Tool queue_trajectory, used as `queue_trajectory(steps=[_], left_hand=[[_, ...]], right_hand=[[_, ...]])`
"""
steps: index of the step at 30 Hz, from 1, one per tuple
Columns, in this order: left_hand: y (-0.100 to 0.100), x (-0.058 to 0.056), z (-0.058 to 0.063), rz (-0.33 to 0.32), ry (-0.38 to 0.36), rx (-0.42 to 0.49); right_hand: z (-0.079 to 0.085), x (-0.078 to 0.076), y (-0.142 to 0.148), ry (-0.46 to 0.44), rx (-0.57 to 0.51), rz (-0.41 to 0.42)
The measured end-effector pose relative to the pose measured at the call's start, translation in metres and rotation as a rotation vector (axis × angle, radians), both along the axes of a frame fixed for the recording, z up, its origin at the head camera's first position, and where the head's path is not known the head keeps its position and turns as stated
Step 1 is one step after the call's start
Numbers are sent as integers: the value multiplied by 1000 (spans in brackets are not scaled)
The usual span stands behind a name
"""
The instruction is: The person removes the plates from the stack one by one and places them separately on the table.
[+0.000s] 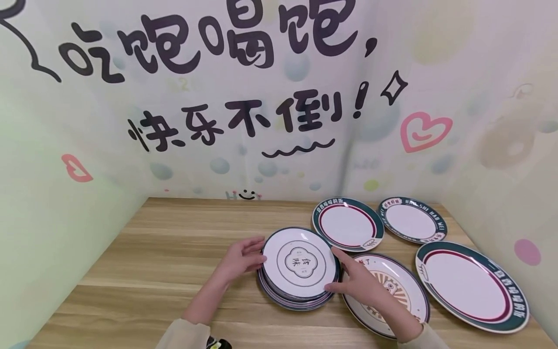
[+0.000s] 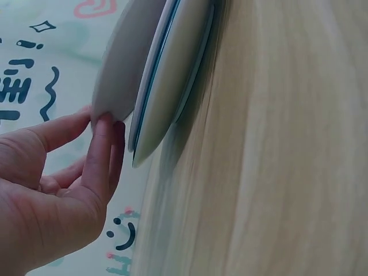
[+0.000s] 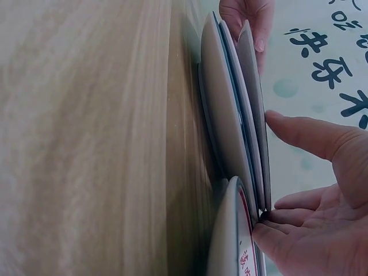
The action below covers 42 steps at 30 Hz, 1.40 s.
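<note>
A white plate [image 1: 302, 262] with a scalloped emblem lies uppermost over a stack of dark-rimmed plates [image 1: 296, 305]. My left hand [image 1: 240, 258] holds its left rim, thumb on the near side and fingers farther back. The left wrist view shows that edge of the top plate [image 2: 123, 72] raised off the plates beneath. At the right rim my right hand [image 1: 359, 283] holds the same plate, with thumb and fingers spread along the edge. In the right wrist view its fingertips also come close to the neighbouring plate [image 3: 233, 230]; whether they touch it cannot be told.
Right of the stack lies a plate with a sunburst cartoon [image 1: 392, 286], partly under my right forearm. Behind it are two green-rimmed plates, one round [image 1: 348, 225] and one oval [image 1: 410, 220]. A larger oval plate [image 1: 468, 286] lies far right. Printed cloth walls [image 1: 244, 169] bound the wooden table [image 1: 144, 271].
</note>
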<state>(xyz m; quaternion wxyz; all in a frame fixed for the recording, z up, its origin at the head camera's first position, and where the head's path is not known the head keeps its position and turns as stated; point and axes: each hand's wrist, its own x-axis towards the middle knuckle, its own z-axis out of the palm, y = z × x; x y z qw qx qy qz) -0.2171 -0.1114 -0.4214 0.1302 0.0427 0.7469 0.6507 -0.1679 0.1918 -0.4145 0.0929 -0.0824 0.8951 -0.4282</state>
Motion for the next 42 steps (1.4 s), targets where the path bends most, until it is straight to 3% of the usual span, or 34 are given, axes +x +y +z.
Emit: queue_trajectory(steps=[9, 19, 25, 35, 42], left_hand=[[3, 4, 1, -8, -28, 23], [5, 8, 7, 162, 7, 12], [-6, 11, 14, 211, 13, 63], [-32, -2, 28, 241, 17, 130], [-47, -8, 34, 312, 2, 144]], right_hand=[[0, 1, 1, -2, -1, 19], [-1, 0, 1, -4, 20, 25], [-1, 2, 2, 35, 44, 62], [1, 4, -3, 46, 95, 58], [1, 3, -3, 40, 118, 53]])
